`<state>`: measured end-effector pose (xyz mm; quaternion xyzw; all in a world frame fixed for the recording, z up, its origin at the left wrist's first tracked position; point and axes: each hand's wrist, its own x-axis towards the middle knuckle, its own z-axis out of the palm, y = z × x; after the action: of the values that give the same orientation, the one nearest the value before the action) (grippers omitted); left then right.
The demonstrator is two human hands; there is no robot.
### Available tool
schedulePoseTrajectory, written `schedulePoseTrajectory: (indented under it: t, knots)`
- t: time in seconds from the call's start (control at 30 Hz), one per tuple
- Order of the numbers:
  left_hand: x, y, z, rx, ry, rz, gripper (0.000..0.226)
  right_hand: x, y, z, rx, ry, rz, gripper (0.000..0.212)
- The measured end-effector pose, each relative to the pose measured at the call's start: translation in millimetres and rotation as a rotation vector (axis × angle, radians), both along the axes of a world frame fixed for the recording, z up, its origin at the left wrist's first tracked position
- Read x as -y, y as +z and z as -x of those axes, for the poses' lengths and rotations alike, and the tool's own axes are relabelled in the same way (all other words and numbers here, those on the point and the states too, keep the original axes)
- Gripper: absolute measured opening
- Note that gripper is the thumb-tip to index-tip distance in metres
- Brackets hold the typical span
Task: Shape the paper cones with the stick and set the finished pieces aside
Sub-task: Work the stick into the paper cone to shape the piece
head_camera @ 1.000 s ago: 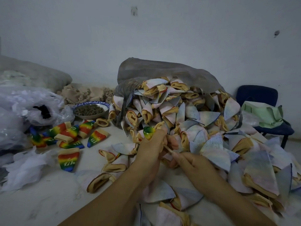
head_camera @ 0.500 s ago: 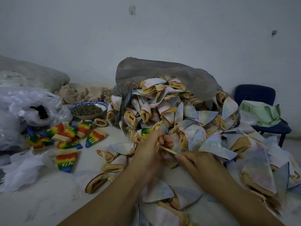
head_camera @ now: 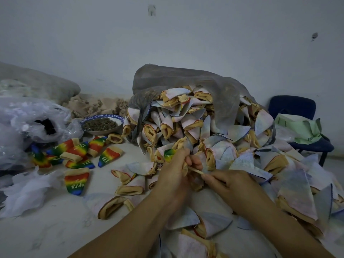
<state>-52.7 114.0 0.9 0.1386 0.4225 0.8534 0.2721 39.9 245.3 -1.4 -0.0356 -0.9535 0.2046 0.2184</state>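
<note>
Left hand [head_camera: 174,174] grips rainbow-tipped tan paper cone [head_camera: 169,154] at foot of pale cone heap [head_camera: 204,125]. Right hand [head_camera: 229,185] pinches thin pale wooden stick [head_camera: 195,170]. Stick's long axis slants up-left into left fist.

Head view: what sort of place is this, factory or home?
Probably an informal home workshop doing piecework, not a factory line: a heap of pale paper cones spills from a grey mesh sack, rainbow-striped finished pieces lie loose on the white surface, and a dark blue chair stands beside the heap.

Left hand [head_camera: 173,177] hides the far end of the stick [head_camera: 195,170].
</note>
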Motion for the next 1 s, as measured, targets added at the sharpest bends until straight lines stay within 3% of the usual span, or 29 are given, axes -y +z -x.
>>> schedulePoseTrajectory:
  t: [0.2, 0.4, 0.63, 0.77, 1.0]
  knots:
    - [-1.1, 1.2, -6.9, -0.07, -0.009, 0.014, 0.047, 4.0, -3.5, 1.5, -0.013, 0.013, 0.114, 0.066]
    - [-5.5, 1.4, -13.5, -0.174, 0.069, 0.044, 0.054, 20.3, -2.4, 3.3, 0.044, 0.06, 0.388, 0.026]
    - [-3.8, -0.2, -12.8, -0.226, 0.07, 0.075, 0.053, 24.9, 0.0, 3.1, 0.04, 0.084, 0.483, 0.029]
    - [1.3, -0.2, -7.6, -0.132, 0.026, 0.015, 0.04, 8.5, 0.6, -0.9, 0.036, 0.03, 0.227, 0.06]
    - [9.0, 0.0, -3.2, -0.001, -0.232, -0.153, 0.042, -6.6, 6.3, -5.6, -0.011, 0.049, -0.017, 0.063]
